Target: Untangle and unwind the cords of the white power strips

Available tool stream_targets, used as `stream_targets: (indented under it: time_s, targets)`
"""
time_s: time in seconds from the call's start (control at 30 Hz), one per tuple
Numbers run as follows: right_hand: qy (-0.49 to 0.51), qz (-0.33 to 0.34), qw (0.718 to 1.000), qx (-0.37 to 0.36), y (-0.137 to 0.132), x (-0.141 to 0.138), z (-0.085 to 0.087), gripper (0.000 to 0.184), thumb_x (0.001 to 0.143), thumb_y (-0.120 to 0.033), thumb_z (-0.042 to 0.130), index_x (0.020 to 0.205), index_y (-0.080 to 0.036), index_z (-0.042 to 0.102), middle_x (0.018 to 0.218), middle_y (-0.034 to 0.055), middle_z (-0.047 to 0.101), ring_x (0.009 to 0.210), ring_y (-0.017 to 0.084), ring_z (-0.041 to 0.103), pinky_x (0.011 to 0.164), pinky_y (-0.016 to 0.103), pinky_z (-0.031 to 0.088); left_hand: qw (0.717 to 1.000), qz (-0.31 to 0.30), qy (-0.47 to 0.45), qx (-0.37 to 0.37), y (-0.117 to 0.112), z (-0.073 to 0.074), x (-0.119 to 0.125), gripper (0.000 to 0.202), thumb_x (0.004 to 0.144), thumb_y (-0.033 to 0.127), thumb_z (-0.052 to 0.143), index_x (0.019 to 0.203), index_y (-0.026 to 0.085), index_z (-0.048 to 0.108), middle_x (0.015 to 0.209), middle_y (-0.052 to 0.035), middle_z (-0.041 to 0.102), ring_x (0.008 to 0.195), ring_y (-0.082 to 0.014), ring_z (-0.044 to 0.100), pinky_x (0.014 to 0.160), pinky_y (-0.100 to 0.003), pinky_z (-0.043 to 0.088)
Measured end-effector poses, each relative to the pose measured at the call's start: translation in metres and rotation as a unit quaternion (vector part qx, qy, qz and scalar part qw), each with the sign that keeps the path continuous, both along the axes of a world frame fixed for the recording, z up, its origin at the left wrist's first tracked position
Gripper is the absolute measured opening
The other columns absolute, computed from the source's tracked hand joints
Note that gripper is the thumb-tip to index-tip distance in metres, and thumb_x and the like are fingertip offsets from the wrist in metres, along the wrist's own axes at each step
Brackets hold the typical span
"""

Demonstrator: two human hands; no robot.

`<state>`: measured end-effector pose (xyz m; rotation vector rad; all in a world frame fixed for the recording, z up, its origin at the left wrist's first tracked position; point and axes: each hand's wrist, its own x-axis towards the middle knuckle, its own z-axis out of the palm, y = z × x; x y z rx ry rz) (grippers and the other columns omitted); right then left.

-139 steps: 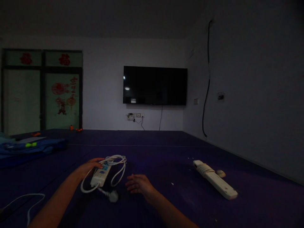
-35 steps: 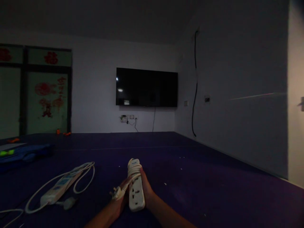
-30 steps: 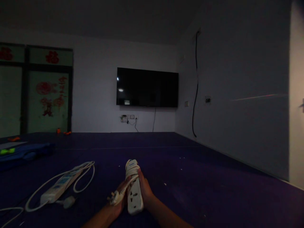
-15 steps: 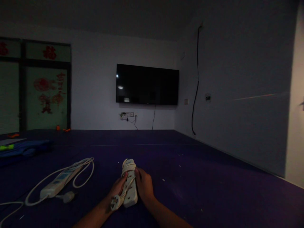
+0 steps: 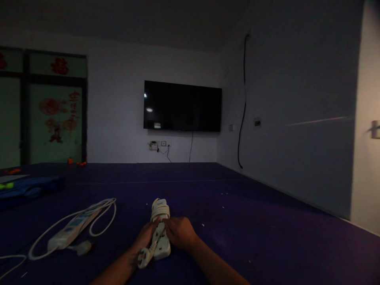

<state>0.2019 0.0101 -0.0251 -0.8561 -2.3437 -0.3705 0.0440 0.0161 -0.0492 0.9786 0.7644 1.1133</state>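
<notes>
Power strip is gripped between the left hand and the right hand, both curled narrow.

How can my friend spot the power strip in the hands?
Start at the wall-mounted TV, then look down to the dark purple surface. Low in the middle, the left hand and right hand hold the white power strip. Unlike the other power strip at left, with loose cord loops, its cord is wrapped around it.
</notes>
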Motion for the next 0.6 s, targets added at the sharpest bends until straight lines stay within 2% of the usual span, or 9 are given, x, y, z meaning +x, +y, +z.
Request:
stream_targets:
  time_s: [0.07,0.17,0.27,0.4,0.6]
  targets:
    - [-0.021,0.017,1.0,0.013,-0.002,0.003,0.002,0.028,0.081,-0.026,0.037,0.099,-0.018,0.056,0.077,0.0067,0.064,0.064,0.014,0.057,0.057,0.023,0.039,0.999,0.028,-0.013,0.012,-0.004,0.002,0.003,0.042,0.06,0.049,0.067,0.08,0.013,0.058,0.059,-0.0022,0.062,0.052,-0.0149,0.058,0.057,-0.026,0.042]
    - [-0.031,0.039,0.999,0.007,-0.006,0.006,0.005,0.031,0.079,-0.032,0.039,0.1,-0.017,0.056,0.076,0.0075,0.064,0.063,0.016,0.057,0.057,0.024,0.039,1.0,0.025,-0.006,0.015,-0.011,0.008,0.006,0.038,0.06,0.046,0.067,0.074,0.012,0.06,0.055,-0.0022,0.062,0.049,-0.0143,0.056,0.054,-0.025,0.041]
    - [-0.025,0.042,0.999,-0.01,-0.009,0.008,0.007,0.035,0.077,-0.039,0.041,0.101,-0.018,0.057,0.075,0.0067,0.064,0.062,0.016,0.057,0.058,0.024,0.039,1.0,0.023,-0.004,0.011,-0.015,0.014,0.006,0.037,0.058,0.044,0.069,0.075,0.012,0.062,0.056,-0.0028,0.063,0.05,-0.0152,0.057,0.054,-0.026,0.041]
    - [-0.001,0.067,0.998,0.006,-0.01,0.007,0.007,0.033,0.078,-0.039,0.041,0.097,-0.019,0.059,0.072,0.0065,0.063,0.061,0.015,0.056,0.058,0.023,0.038,0.999,0.042,-0.014,-0.004,-0.015,0.019,0.006,0.036,0.054,0.04,0.073,0.075,0.012,0.063,0.058,-0.0017,0.064,0.054,-0.0158,0.058,0.056,-0.025,0.041]
    - [-0.022,0.056,0.998,0.033,-0.01,0.008,0.011,0.026,0.073,-0.039,0.046,0.077,-0.018,0.059,0.067,0.0053,0.061,0.059,0.015,0.055,0.054,0.023,0.036,1.0,0.017,-0.021,-0.002,-0.015,0.022,0.006,0.041,0.055,0.04,0.072,0.083,0.011,0.064,0.064,-0.0051,0.066,0.061,-0.0196,0.061,0.061,-0.029,0.043]
